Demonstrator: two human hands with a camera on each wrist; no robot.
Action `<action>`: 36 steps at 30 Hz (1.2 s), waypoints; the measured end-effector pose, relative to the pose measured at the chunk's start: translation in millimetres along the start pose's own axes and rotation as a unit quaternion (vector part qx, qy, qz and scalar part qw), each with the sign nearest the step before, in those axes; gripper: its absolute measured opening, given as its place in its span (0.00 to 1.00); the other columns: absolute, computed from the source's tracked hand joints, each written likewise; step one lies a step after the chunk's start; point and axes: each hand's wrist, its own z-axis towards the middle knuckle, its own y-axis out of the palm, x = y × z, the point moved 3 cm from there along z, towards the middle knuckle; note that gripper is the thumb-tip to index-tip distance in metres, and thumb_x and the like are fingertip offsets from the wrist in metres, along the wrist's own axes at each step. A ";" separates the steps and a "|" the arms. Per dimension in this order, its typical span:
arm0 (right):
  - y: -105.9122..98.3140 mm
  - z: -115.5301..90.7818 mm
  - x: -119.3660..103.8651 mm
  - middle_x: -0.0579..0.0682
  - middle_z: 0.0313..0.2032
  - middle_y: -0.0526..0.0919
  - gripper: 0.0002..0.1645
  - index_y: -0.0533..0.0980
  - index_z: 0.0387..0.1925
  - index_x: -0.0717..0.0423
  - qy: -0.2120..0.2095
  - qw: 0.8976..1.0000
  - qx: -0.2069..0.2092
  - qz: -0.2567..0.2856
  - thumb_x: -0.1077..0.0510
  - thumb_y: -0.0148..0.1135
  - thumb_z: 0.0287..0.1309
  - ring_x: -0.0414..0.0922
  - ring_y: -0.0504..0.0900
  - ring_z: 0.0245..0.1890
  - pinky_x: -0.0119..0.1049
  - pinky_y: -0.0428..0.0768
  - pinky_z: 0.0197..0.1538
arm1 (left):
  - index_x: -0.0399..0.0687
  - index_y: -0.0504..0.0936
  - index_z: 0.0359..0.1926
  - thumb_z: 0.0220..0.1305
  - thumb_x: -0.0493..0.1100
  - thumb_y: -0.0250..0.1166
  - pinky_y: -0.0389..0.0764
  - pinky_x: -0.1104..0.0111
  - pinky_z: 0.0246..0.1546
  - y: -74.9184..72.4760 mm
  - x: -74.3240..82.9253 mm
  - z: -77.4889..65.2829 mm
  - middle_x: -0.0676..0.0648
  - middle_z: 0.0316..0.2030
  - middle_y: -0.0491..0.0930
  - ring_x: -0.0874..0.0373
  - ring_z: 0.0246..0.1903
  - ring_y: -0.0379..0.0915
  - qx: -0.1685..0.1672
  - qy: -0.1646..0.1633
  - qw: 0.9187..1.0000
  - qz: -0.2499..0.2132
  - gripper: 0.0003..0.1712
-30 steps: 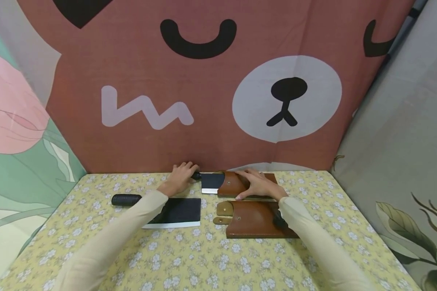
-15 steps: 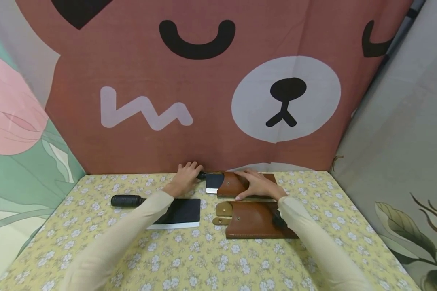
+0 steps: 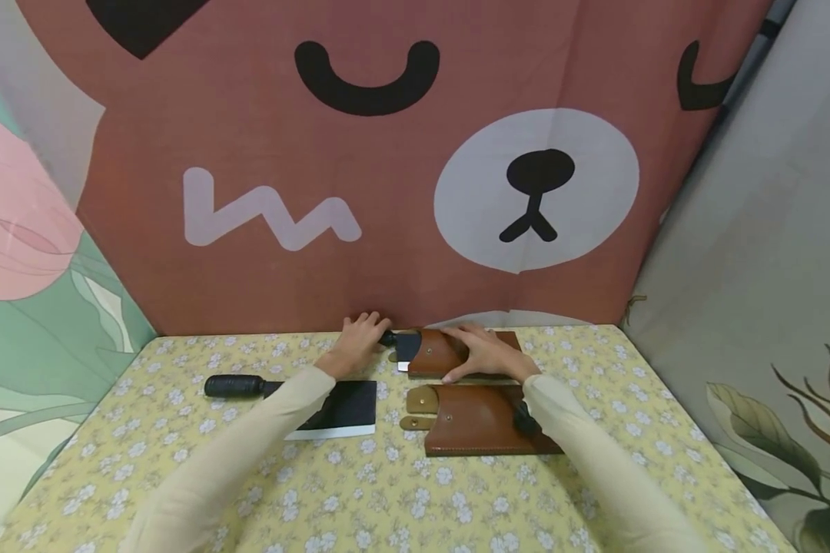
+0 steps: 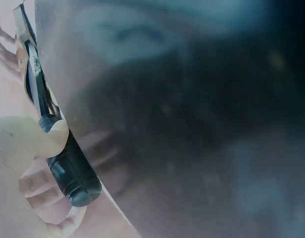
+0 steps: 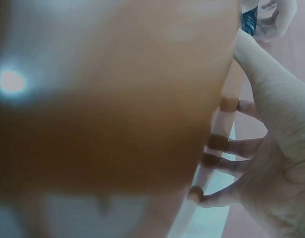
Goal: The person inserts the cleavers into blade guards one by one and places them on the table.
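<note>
At the back of the table my left hand (image 3: 360,342) grips the black handle (image 4: 76,173) of a cleaver, thumb and fingers curled round it in the left wrist view. Most of its dark blade (image 3: 406,349) is inside a brown leather sheath (image 3: 429,353); a short part by the handle shows. My right hand (image 3: 487,353) holds that sheath from above, thumb at the near edge and fingers across to the far edge. A larger cleaver (image 3: 353,399) lies nearer, partly behind my left sleeve. Right of it lies a second leather sheath (image 3: 470,430), beneath my right wrist.
Two tan straps (image 3: 422,401) stick out from the nearer sheath's left end. A yellow flowered cloth (image 3: 360,491) covers the table. Printed fabric (image 3: 270,269) rises right behind the back edge, and a grey fabric wall (image 3: 768,253) stands at the right.
My left hand has moved right, sliding the cleaver's blade deeper into the back sheath, so less of it shows. My right hand keeps its place on the sheath.
</note>
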 end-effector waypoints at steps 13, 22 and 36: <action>-0.7 2.7 -1.6 0.65 0.79 0.56 0.65 0.58 0.82 0.53 0.000 1.000 -0.007 -0.004 0.35 0.80 0.52 0.68 0.56 0.78 0.76 0.53 0.72 | 0.43 0.77 0.63 0.69 0.41 0.72 0.79 0.42 0.48 1.5 1.8 5.4 0.38 0.55 0.77 0.39 0.55 0.76 -0.023 -0.004 1.000 0.007 0.25; -1.5 5.0 0.1 0.67 0.79 0.57 0.67 0.58 0.82 0.53 0.004 1.000 -0.010 -0.009 0.34 0.81 0.50 0.69 0.57 0.77 0.76 0.53 0.72 | 0.43 0.76 0.64 0.69 0.42 0.72 0.79 0.40 0.51 -0.6 6.1 9.0 0.37 0.57 0.77 0.38 0.57 0.75 -0.046 -0.018 0.999 0.010 0.25; -2.3 6.5 -3.6 0.65 0.78 0.60 0.67 0.58 0.82 0.54 -0.004 1.000 -0.003 -0.019 0.34 0.82 0.49 0.67 0.61 0.76 0.72 0.59 0.71 | 0.45 0.77 0.62 0.70 0.42 0.72 0.80 0.41 0.52 0.5 11.2 10.7 0.39 0.56 0.78 0.40 0.57 0.76 -0.035 -0.037 0.998 0.024 0.23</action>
